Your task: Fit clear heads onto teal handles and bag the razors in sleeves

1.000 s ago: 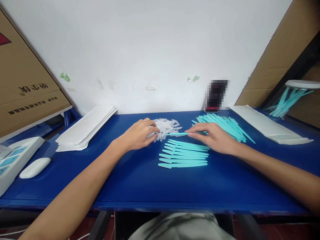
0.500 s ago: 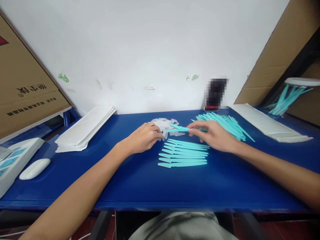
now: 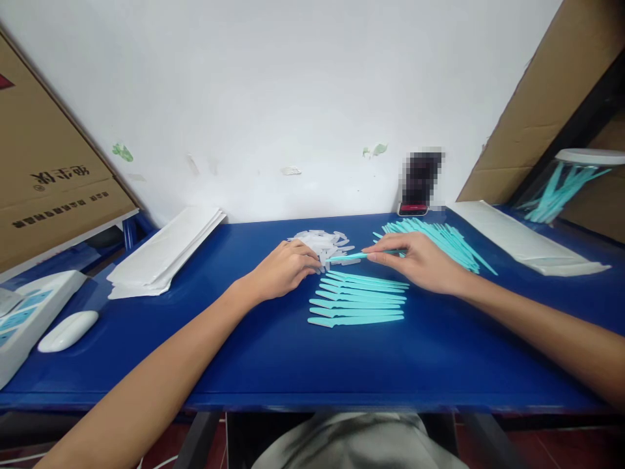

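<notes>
My right hand [image 3: 415, 260] pinches a turquoise eyebrow razor [image 3: 349, 257] near its right end, its tip pointing left. Facing it, my left hand [image 3: 290, 267] is closed at the fingertips on a small translucent blade cap [image 3: 324, 258], partly covered by the fingers. The razor's tip is close to that cap; whether they touch I cannot tell. Behind my left fingers lies a loose heap of similar caps [image 3: 317, 241]. Below both hands, several turquoise razors [image 3: 361, 303] form a row, tips to the left. A larger pile of razors [image 3: 439, 244] sits behind my right hand.
White flat packets [image 3: 166, 254] lie at left, near a white mouse [image 3: 68, 331] and a power strip [image 3: 34, 306]. At right are another white packet [image 3: 527, 241] and a clear jar of razors [image 3: 561, 189]. A pixelated phone-like object [image 3: 420, 182] leans on the wall.
My right hand has tipped the razor, which now shows as one narrow line instead of two turquoise shapes. My left fingertips have shifted slightly right, closer to the razor's tip.
</notes>
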